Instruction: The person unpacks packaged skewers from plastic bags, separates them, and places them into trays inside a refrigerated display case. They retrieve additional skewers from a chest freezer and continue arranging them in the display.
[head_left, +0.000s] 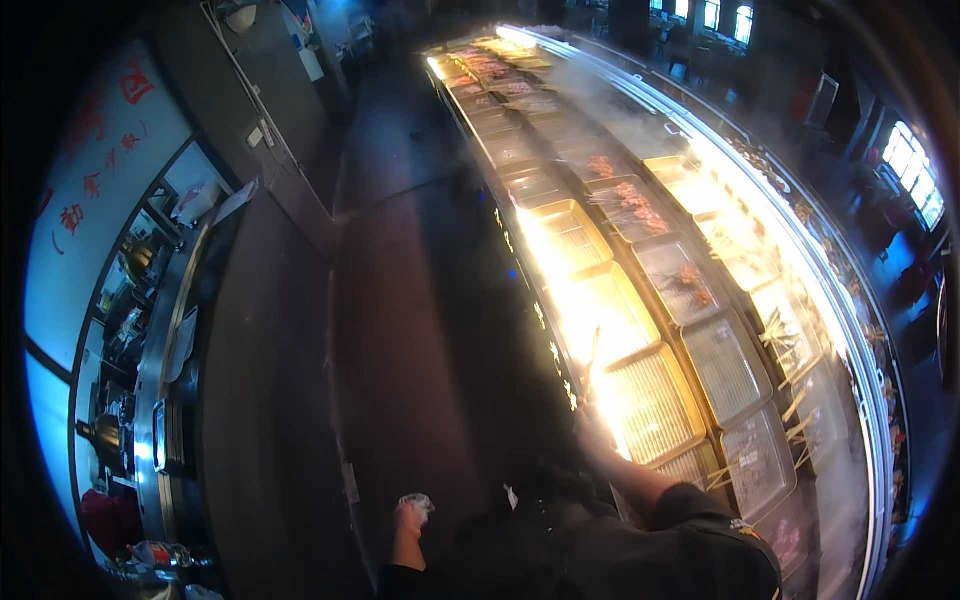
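Gold-rimmed tray (652, 405), ribbed base, lies just ahead of your right hand (597, 432), in the column along the near edge of the long display case (727, 455); your hand is at that edge, forearm across the case's lower corner; glare and blur cover the fingers, so you cannot tell from here whether they are wide or narrow; a thin stick-like shape (597, 345) rises beyond them, contact unclear. Your left hand (408, 518) is low over the aisle, well apart from the case; crumpled whitish material (417, 502) sits at its fingers; you cannot tell whether they grip or wear it.

Room: dark aisle floor (385, 300) runs open on your left, between the case and the side counter (150, 375); on your right the trays stand rim to rim, bounded beyond by a bright light strip (630, 85).

Appearance: the tray is pale gold, washed nearly white at its left; fine parallel ribs show on its base.

Counts: hands, two; gold-rimmed trays near your right hand, at least four, one partly cut off by your arm; clusters of red skewered pieces (635, 205) in the middle column, three; bundles of pale sticks (775, 333), several, overlapping, exact number unclear.
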